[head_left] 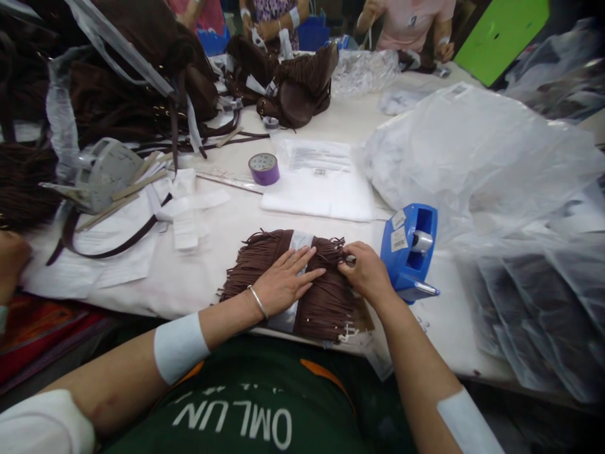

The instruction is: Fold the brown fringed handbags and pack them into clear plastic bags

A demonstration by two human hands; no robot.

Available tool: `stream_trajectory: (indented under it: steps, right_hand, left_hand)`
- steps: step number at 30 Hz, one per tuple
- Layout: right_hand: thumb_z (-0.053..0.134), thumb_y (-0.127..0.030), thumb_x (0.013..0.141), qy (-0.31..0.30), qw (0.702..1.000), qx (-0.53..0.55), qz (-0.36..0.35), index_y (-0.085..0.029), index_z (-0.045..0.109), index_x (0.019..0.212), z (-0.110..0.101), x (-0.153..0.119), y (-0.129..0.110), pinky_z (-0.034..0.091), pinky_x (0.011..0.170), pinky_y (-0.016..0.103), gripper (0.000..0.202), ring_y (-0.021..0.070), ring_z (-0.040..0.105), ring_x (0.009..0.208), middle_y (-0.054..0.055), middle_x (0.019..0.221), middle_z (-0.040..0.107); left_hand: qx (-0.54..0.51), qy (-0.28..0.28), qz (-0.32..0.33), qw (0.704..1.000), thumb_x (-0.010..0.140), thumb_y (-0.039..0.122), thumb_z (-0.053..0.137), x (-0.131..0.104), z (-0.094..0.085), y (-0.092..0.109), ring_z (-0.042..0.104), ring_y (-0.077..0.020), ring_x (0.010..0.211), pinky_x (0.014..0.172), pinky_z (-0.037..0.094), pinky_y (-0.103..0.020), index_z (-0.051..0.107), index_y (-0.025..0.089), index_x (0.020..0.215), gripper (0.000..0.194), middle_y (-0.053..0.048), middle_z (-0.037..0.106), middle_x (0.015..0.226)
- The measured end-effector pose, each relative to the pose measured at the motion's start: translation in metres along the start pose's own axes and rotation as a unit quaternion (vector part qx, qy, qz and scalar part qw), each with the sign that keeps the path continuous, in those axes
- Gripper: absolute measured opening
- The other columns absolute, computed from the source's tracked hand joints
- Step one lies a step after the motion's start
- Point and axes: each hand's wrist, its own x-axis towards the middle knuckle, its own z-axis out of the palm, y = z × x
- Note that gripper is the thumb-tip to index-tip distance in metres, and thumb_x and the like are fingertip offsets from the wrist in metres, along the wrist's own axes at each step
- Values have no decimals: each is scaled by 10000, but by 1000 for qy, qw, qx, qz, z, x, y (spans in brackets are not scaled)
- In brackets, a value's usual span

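Observation:
A flat brown fringed bag (321, 309) lies on the table in front of me, with a pale band wrapped across its middle. My left hand (288, 277) rests on the bag and band, fingers stretched out. At the bag's upper right edge, my right hand (366, 271) is closed in a pinch beside the fringe. A small shiny bit shows at those fingertips, too small to name. Just right of that hand stands a blue tape dispenser (394, 249) with a roll in it.
A purple tape roll (263, 169) and white packets (321, 195) lie beyond the bag. Brown bags (302, 88) are piled at the back and left, near a grey dispenser (111, 170). Clear plastic bags (482, 145) fill the right. Co-workers (416, 25) are across the table.

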Motion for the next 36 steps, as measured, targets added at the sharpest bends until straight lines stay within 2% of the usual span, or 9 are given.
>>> stream_trajectory:
  steps: [3,7,11,15,23,26,29,32,36]
  right_hand:
    - [578,-241,737,0,998,23,58,-184,650,811,1,5,7,425,863,312,118,175,571,901,38,903,649]
    - [386,-439,896,6,992,36,124,-149,645,930,0,-11,6,462,679,285,390,163,625,722,62,800,685]
    - [531,-580,795,-3,985,11,170,-170,664,809,5,-25,-3,437,636,289,432,196,632,694,76,733,691]
    - [564,-542,784,-16,981,-1,193,-178,671,844,12,-23,-11,431,631,269,384,192,642,717,61,771,705]
    - [259,-479,914,-33,982,-74,171,-133,681,946,1,-32,-16,458,770,397,547,296,639,883,168,914,696]
    - [304,-476,903,76,979,-140,127,-80,546,1237,-5,-38,-35,409,933,469,572,332,561,1091,204,1152,623]
    - [316,-460,915,151,974,-168,-5,-44,317,1414,12,-45,-69,268,1084,481,649,309,304,1350,216,1402,416]
    - [283,-465,934,59,977,-186,-81,-75,221,1458,46,-51,-92,196,1119,493,656,271,145,1416,171,1500,274]
    - [207,-493,947,-11,969,-240,-58,-104,210,1466,74,-55,-87,140,1131,497,649,251,118,1423,132,1537,187]
  left_hand:
    - [8,4,-5,1000,954,282,447,0,2,1,148,-230,1426,1162,149,-417,416,311,1371,419,-58,128,1555]
    - [13,14,-4,1000,953,290,445,-1,2,1,172,-231,1421,1159,158,-417,433,308,1361,409,-59,161,1549]
    - [14,19,-3,1000,949,284,449,-1,1,1,180,-232,1419,1154,173,-425,436,309,1359,410,-65,183,1545]
    - [2,16,-1,1000,947,279,453,-1,2,1,176,-235,1419,1150,179,-439,443,298,1355,408,-90,203,1538]
    - [-95,37,-15,995,927,299,493,-7,-11,-6,254,-218,1397,1144,229,-395,501,230,1315,394,-111,299,1501]
    - [-130,92,-54,986,940,281,455,-19,-26,-7,224,-189,1408,1147,231,-353,455,168,1348,423,-134,258,1514]
    - [-111,119,-91,983,936,261,445,-37,-29,-5,129,-205,1431,1171,135,-415,402,176,1381,455,-111,172,1543]
    - [-97,83,-121,984,927,246,456,-59,-24,-16,149,-219,1427,1165,106,-469,375,217,1394,475,-80,196,1539]
    - [-115,49,-181,975,903,119,420,-91,-29,-55,222,-240,1407,1140,128,-534,444,229,1346,457,-67,332,1490]
